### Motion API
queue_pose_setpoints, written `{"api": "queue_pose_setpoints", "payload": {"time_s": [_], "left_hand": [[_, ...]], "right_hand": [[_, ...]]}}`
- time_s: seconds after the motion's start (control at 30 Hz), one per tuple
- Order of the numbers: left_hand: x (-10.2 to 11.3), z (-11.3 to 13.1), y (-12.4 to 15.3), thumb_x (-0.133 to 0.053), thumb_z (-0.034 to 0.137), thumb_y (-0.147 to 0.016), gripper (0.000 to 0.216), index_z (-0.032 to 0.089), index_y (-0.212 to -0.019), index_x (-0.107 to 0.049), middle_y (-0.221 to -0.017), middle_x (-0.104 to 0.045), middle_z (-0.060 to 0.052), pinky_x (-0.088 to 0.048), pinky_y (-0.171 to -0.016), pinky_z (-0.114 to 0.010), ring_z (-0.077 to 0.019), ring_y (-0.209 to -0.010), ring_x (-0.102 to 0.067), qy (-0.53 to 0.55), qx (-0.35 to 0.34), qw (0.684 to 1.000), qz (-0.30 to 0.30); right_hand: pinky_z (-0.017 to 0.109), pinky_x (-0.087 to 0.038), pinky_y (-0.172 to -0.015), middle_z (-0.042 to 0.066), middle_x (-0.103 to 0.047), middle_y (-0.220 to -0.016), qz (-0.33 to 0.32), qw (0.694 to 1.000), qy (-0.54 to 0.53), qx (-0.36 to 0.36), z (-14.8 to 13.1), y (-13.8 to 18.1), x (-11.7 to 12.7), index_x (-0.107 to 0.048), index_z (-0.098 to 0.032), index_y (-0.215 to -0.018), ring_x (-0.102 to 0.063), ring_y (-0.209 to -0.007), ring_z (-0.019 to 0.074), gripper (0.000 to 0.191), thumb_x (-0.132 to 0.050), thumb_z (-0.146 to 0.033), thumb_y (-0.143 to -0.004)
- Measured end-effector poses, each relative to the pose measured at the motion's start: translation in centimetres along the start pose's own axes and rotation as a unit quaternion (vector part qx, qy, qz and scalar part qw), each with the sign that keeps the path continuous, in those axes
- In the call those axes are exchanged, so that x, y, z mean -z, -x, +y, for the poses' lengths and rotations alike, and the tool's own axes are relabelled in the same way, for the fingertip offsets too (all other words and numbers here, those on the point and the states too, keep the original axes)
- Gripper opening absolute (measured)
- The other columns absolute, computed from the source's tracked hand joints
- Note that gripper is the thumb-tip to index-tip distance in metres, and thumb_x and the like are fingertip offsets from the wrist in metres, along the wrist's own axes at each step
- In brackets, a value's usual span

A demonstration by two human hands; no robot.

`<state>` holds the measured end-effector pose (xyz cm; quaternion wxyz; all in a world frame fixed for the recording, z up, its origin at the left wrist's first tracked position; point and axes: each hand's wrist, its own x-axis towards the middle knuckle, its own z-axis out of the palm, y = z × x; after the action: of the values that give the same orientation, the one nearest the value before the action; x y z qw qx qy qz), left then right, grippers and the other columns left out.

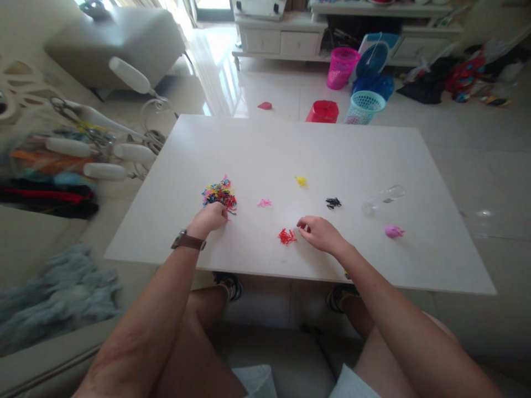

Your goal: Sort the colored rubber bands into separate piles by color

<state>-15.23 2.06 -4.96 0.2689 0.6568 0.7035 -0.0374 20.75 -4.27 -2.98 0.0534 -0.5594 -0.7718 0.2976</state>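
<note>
My left hand (212,216) is at the near edge of a mixed heap of small colourful rubber bands (219,193). Its fingers are pinched together over the bands, and what they hold, if anything, cannot be made out. My right hand (317,232) hovers just right of a small pile of red rubber bands (286,237), thumb and fingers slightly apart with nothing visible between them. Between and beyond the hands lie separate little piles: pink bands (264,203), yellow bands (301,181) and black bands (333,203).
On the right of the white table (249,149) lie a clear bottle (384,199) and a pink-purple object (394,231). Past the far edge stand a red bin (323,111) and a light blue basket (365,106). A white lamp-like fixture (131,76) rises at the left.
</note>
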Motion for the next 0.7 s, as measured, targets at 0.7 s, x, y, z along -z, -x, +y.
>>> {"api": "queue_pose_setpoints", "payload": {"time_s": [0.7], "left_hand": [[-2.4,12.8,2.4,-0.073,0.031,-0.078,0.019,0.013,-0.079,-0.068,-0.063,-0.060,0.000,-0.041,-0.054,-0.022,-0.0097,-0.058,-0.054,0.385,-0.246,0.879,-0.135]], "right_hand": [[0.025,-0.045,-0.077,0.004,-0.072,-0.097,0.141,0.984,-0.070,0.080,-2.8,-0.6,-0.4,-0.071,-0.021,-0.100,-0.065,-0.080,0.0141,0.014,-0.058,-0.026,-0.099]]}}
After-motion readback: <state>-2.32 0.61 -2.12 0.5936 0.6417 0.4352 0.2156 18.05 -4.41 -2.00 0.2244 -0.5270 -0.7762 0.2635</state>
